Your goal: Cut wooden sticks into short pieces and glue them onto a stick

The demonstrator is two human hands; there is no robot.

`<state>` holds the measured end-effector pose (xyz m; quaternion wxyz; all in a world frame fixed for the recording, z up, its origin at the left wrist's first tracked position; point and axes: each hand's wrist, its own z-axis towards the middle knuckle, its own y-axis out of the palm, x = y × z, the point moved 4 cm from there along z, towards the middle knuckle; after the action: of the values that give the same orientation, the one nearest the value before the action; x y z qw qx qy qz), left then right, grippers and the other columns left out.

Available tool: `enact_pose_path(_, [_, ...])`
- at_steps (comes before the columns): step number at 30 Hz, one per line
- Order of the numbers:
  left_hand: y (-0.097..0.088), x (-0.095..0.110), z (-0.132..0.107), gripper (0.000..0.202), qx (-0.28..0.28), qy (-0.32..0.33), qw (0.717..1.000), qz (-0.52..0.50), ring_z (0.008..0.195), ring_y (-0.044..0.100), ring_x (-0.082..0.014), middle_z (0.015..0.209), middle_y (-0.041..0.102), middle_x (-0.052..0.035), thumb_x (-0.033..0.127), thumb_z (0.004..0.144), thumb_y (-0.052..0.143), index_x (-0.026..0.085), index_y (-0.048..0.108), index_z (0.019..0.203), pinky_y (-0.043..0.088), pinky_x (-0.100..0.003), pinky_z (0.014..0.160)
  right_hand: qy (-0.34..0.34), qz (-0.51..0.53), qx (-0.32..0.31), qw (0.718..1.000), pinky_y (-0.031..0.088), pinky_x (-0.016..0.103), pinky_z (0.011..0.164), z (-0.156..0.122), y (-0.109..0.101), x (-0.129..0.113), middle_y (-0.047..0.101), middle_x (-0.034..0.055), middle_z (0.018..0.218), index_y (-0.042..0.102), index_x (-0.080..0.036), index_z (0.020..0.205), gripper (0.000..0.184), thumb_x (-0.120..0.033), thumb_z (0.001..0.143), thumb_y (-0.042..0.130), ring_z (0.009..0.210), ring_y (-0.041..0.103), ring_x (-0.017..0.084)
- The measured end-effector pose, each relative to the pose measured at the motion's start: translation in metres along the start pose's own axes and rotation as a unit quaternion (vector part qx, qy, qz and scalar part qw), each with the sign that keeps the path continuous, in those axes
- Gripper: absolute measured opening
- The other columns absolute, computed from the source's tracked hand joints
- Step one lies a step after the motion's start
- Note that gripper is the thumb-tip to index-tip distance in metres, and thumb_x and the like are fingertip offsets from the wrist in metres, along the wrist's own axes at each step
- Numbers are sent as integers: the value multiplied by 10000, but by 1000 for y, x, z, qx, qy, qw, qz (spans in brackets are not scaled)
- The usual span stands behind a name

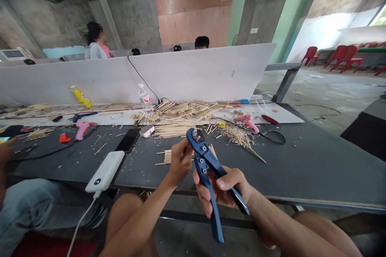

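My right hand is wrapped round the handles of a blue cutter, whose hooked jaw points up and left above the table edge. My left hand is pinched right beside the jaw; what it pinches is too small to make out, likely a thin wooden stick. Just beyond the hands, a small assembly of wooden sticks lies on the dark table.
A white power bank with a cable and a black phone lie at the left. Heaps of sticks, pink glue guns, a water bottle and a white partition stand farther back. Another person's arm is at the far left.
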<state>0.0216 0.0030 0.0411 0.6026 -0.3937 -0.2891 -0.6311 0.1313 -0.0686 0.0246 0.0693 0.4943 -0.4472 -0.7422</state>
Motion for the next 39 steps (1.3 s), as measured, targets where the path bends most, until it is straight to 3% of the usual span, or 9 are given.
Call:
enact_pose_path(6, [-13, -1, 8, 371, -30, -20, 998, -43, 495, 387, -100, 564, 444, 23, 508, 859, 548, 182, 556, 680, 345, -232, 476, 66, -86, -21, 994, 505, 369, 701, -12, 16, 3, 635, 59, 743, 614, -84, 1002, 495, -349, 607, 749, 619, 635, 194])
enact_pose_path(8, [-20, -4, 13, 341, -43, -43, 998, -16, 473, 365, -93, 546, 431, 34, 496, 884, 522, 184, 595, 767, 314, -220, 461, 60, -170, 14, 983, 491, 350, 727, -18, 18, -3, 645, 69, 803, 615, -95, 1029, 483, -343, 635, 746, 683, 634, 187])
enact_pose_path(10, [-30, -7, 18, 297, -24, -50, 998, 13, 466, 368, -92, 533, 427, 47, 464, 907, 507, 188, 614, 891, 308, -210, 465, 42, -294, 91, 951, 475, 319, 724, -25, 12, -15, 656, 70, 849, 615, -118, 1040, 437, -348, 687, 727, 734, 623, 180])
enact_pose_path(12, [-38, -6, 20, 279, 1, -31, 998, 49, 480, 409, -97, 537, 455, 46, 439, 915, 510, 184, 620, 947, 336, -207, 492, 7, -434, 207, 877, 457, 293, 697, -32, -1, -31, 664, 58, 856, 623, -143, 1015, 351, -361, 745, 683, 748, 607, 175])
enact_pose_path(15, [-38, -1, 17, 280, -11, 11, 992, 126, 556, 522, -119, 576, 543, 13, 407, 931, 492, 172, 642, 897, 394, -210, 570, -26, -582, 365, 726, 424, 275, 642, -38, -23, -47, 661, 40, 793, 634, -157, 940, 251, -363, 802, 598, 704, 589, 170])
enact_pose_path(18, [-29, 2, 11, 287, -51, 32, 980, 191, 626, 601, -141, 612, 603, -8, 371, 952, 454, 177, 647, 868, 414, -205, 614, -6, -666, 423, 615, 363, 266, 578, -35, -37, -47, 639, 29, 688, 621, -169, 812, 187, -346, 812, 559, 614, 558, 160])
enact_pose_path(21, [-19, -1, 7, 296, -91, 36, 964, 246, 544, 574, -131, 585, 591, 2, 345, 970, 407, 181, 644, 907, 382, -202, 564, 6, -727, 425, 539, 302, 262, 549, -28, -40, -41, 608, 13, 616, 578, -190, 723, 161, -328, 806, 566, 558, 511, 146])
enact_pose_path(28, [-10, -6, 6, 287, -132, 58, 928, 344, 504, 504, -127, 597, 582, -3, 285, 981, 374, 179, 641, 977, 309, -214, 526, 6, -750, 428, 505, 280, 254, 551, -20, -38, -34, 615, 10, 620, 602, -200, 799, 131, -323, 817, 562, 552, 517, 148])
enact_pose_path(39, [-9, -7, 6, 259, -143, 44, 906, 396, 595, 587, -147, 690, 653, -33, 215, 967, 381, 181, 637, 944, 367, -228, 595, 27, -762, 430, 484, 273, 261, 554, -12, -45, -27, 634, 28, 632, 581, -204, 755, 160, -349, 820, 557, 574, 551, 162])
